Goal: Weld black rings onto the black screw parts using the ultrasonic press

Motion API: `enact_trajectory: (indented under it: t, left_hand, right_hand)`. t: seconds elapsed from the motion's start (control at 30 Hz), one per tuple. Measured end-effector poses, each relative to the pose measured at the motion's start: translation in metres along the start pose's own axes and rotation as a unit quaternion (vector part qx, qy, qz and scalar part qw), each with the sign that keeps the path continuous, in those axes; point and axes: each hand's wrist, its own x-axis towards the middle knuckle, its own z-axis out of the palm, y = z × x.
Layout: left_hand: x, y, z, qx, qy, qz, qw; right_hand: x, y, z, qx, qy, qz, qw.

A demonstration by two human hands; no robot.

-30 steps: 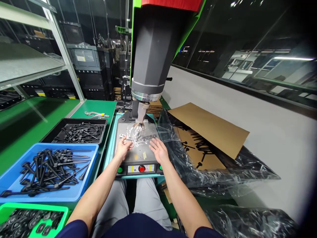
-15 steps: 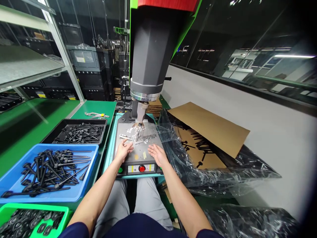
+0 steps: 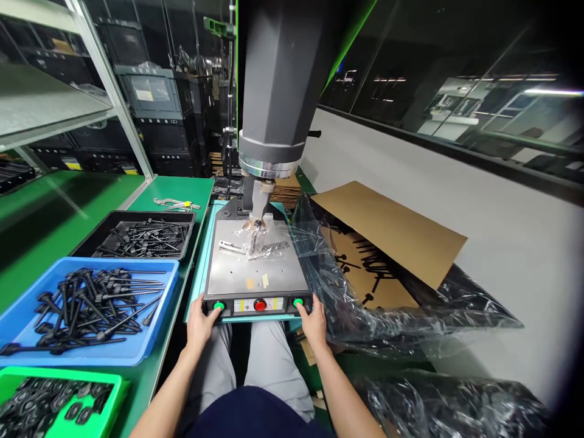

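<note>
A press machine with a grey cylindrical head [image 3: 276, 91] stands over a metal plate [image 3: 255, 271]. A small part wrapped in clear film [image 3: 254, 240] lies on the plate under the head's tip. My left hand [image 3: 199, 325] rests at the front edge with its thumb on the left green button [image 3: 219, 306]. My right hand [image 3: 314, 322] mirrors it, thumb on the right green button [image 3: 298, 302]. Between them sits a red button [image 3: 260, 305]. Both hands hold nothing, fingers curled under the panel edge.
To the left, a blue bin [image 3: 82, 310] and a black tray [image 3: 137, 234] hold several black screw-like rods. A green bin [image 3: 55, 404] of small black parts sits at bottom left. On the right, an open cardboard box [image 3: 387, 243] lined with plastic film.
Both hands drew back from the film-wrapped part on the plate to the front panel, thumbs now on the green buttons. The view tilted slightly.
</note>
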Motion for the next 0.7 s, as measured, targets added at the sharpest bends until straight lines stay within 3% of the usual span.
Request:
enact_trajectory:
  t: [0.23,0.43,0.7]
  left_hand:
    - [0.012,0.004,-0.003,-0.007,0.009,-0.01,1.0]
    - [0.013,-0.001,-0.006,-0.042,-0.05,0.005,0.998]
    - [0.005,0.004,0.0,-0.028,-0.049,-0.003,0.998]
  right_hand:
    - [0.0,0.012,0.012,0.007,0.021,0.001,1.0]
    - [-0.007,0.015,0.011,0.009,-0.017,0.005,1.0]
    - [-0.009,0.011,0.012,0.008,-0.023,0.027,0.999]
